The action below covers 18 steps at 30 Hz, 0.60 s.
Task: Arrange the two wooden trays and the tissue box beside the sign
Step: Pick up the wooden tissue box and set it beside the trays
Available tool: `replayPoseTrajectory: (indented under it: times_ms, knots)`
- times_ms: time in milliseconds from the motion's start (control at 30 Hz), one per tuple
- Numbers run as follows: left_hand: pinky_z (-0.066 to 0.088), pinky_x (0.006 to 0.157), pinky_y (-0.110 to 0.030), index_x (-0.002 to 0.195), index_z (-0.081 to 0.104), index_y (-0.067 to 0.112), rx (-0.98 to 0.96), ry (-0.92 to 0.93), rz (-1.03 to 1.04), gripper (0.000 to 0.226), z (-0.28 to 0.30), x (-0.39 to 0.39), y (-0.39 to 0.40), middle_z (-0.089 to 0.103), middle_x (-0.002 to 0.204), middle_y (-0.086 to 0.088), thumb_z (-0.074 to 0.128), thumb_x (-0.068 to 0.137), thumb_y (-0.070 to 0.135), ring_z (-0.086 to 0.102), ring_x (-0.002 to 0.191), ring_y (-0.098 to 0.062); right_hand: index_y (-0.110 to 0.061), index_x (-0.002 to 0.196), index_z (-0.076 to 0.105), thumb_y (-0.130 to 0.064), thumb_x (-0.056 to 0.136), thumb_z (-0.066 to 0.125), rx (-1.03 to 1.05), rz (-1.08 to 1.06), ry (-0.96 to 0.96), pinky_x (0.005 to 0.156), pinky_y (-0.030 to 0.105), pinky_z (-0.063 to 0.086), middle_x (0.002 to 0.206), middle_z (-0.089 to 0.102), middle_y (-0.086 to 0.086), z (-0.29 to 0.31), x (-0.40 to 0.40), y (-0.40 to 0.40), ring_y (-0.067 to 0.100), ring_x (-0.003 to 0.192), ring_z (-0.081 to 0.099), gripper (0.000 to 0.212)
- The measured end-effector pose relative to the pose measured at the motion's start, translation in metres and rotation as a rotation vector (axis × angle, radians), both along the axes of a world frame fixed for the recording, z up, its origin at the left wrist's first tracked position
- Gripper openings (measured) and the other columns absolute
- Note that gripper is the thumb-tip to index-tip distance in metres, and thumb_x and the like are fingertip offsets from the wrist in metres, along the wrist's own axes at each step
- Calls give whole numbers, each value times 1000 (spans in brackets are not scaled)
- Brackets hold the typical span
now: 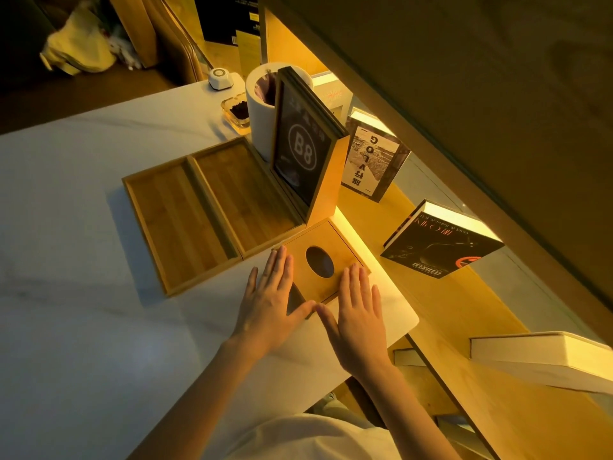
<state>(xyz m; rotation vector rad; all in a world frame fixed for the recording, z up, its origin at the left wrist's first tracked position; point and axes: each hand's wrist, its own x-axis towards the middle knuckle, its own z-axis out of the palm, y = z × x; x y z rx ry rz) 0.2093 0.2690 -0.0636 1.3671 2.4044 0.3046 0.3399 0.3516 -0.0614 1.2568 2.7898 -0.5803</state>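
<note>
Two wooden trays lie side by side on the white table: the left tray (172,224) and the right tray (245,197), whose far end touches the framed "B8" sign (300,154). The wooden tissue box (321,240), with an oval hole in its lid, stands just in front of the sign's base. My left hand (270,300) lies flat against the box's left near side, fingers straight. My right hand (356,310) rests flat on the box's near right corner. The two thumbs almost meet at the box's near edge. Neither hand grips anything.
Behind the sign stand a white cylinder (262,104), a glass ashtray (237,112) and a white call button (219,78). To the right runs a lit wooden shelf (464,313) with several books. The table's right edge (411,323) lies close to my right hand.
</note>
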Motion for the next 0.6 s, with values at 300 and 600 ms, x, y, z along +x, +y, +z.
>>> replayPoseTrajectory:
  times_ms: [300, 600]
  knots:
    - [-8, 108, -34, 129, -25, 27, 1, -11, -45, 95, 2, -14, 25, -26, 142, 4, -12, 54, 83, -23, 133, -14, -22, 136, -15, -70, 76, 3, 2, -16, 14, 111, 37, -11, 147, -18, -3, -2, -8, 21, 21, 137, -20, 79]
    - [-8, 108, -34, 139, -14, 18, -16, -17, -49, 89, 6, -21, 51, -27, 141, 3, 25, 77, 69, -22, 133, -14, -23, 136, -17, -71, 74, 1, 17, 6, -1, 111, 35, -10, 148, -18, -3, -3, -11, 47, 21, 140, -17, 81]
